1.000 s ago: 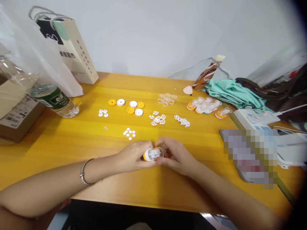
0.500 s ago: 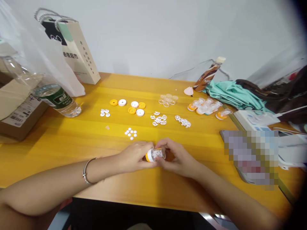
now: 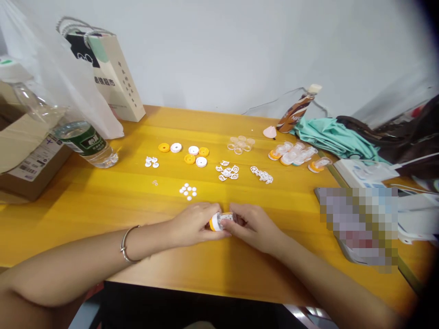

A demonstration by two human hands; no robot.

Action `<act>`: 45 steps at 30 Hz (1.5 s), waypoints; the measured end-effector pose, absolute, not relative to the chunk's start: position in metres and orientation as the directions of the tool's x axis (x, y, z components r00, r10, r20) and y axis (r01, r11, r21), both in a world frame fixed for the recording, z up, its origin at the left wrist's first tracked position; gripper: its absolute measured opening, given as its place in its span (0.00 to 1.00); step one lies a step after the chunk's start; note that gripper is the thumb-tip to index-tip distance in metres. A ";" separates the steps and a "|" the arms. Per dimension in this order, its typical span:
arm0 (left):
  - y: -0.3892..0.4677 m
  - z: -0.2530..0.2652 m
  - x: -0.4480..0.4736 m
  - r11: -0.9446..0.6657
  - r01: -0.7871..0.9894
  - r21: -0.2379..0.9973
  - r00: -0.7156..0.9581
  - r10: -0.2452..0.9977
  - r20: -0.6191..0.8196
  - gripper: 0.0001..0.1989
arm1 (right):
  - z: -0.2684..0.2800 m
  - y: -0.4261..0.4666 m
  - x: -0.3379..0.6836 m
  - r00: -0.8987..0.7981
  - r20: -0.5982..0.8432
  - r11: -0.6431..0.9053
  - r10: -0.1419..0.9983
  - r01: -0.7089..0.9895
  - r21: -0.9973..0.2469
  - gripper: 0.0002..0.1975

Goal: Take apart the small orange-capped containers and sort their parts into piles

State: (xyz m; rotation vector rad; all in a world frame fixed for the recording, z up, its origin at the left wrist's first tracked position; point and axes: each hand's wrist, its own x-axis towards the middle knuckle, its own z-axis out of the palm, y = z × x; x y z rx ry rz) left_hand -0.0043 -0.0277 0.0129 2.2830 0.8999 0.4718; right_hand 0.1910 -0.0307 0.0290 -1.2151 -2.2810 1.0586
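Observation:
Close to the table's front edge, my left hand (image 3: 195, 224) grips the orange-and-white cap end of a small contact lens case (image 3: 216, 222). The case lies sideways, with a white lattice piece showing inside its clear cup. My right hand (image 3: 258, 229) is closed around the clear end, thumb on the cup's side and fingers curled behind. Beyond my hands are small white discs (image 3: 188, 189), white lattice baskets (image 3: 227, 172) and a second lattice pile (image 3: 265, 176). Farther back sit orange and white caps (image 3: 201, 161), white stemmed pieces (image 3: 155, 165) and clear cups (image 3: 242, 141).
Several capped contact lens cases (image 3: 286, 153) lie back right, near a brown drink bottle (image 3: 295, 112) and teal cloth (image 3: 329, 137). A blurred-out phone (image 3: 356, 228) and white power strip (image 3: 356, 173) are right. A water bottle (image 3: 87, 141), cardboard box (image 3: 37, 160) and paper bag (image 3: 120, 82) stand left.
My right hand's fingers have curled further down around the clear end, and its thumb lies flatter along the cup. My left hand keeps its grip. The view has shifted slightly.

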 end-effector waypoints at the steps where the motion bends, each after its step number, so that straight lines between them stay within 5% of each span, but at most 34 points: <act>1: -0.028 0.013 -0.004 -0.569 0.478 0.669 0.704 0.704 0.096 0.14 | 0.031 -0.033 0.190 -0.588 -0.052 0.347 0.807 0.543 -0.765 0.14; 2: -0.028 0.012 -0.005 -0.570 0.477 0.669 0.706 0.702 0.094 0.14 | 0.032 -0.035 0.189 -0.609 -0.049 0.338 0.792 0.503 -0.796 0.11; 6: -0.027 0.010 -0.005 -0.577 0.468 0.669 0.713 0.694 0.099 0.14 | 0.030 -0.038 0.188 -0.620 -0.004 0.290 0.785 0.372 -0.882 0.36; 12: -0.027 0.010 -0.005 -0.578 0.465 0.671 0.706 0.699 0.113 0.14 | 0.028 -0.034 0.190 -0.648 -0.088 0.249 0.756 0.410 -0.878 0.09; 17: -0.027 0.010 -0.005 -0.572 0.448 0.687 0.716 0.690 0.107 0.12 | 0.029 -0.036 0.188 -0.660 0.045 0.312 0.750 0.292 -0.904 0.26; 22: -0.027 0.009 -0.005 -0.587 0.454 0.670 0.703 0.698 0.136 0.13 | 0.031 -0.034 0.189 -0.644 -0.058 0.298 0.763 0.430 -0.852 0.10; 30: -0.024 0.011 -0.006 -0.619 0.380 0.688 0.779 0.614 0.123 0.14 | 0.037 -0.025 0.200 -0.798 0.224 0.546 0.560 0.152 -0.824 0.07; 35: -0.025 0.013 -0.005 -0.610 0.380 0.696 0.766 0.629 0.132 0.14 | 0.033 -0.028 0.196 -0.716 0.099 0.377 0.691 0.240 -0.895 0.27; 39: -0.026 0.014 -0.004 -0.575 0.397 0.716 0.752 0.651 0.105 0.15 | 0.034 -0.036 0.190 -0.658 -0.039 0.300 0.752 0.394 -0.869 0.13; 45: -0.025 0.016 -0.007 -0.470 0.431 0.770 0.708 0.706 0.036 0.18 | 0.041 -0.026 0.205 -0.500 0.303 0.508 0.811 0.344 -0.790 0.11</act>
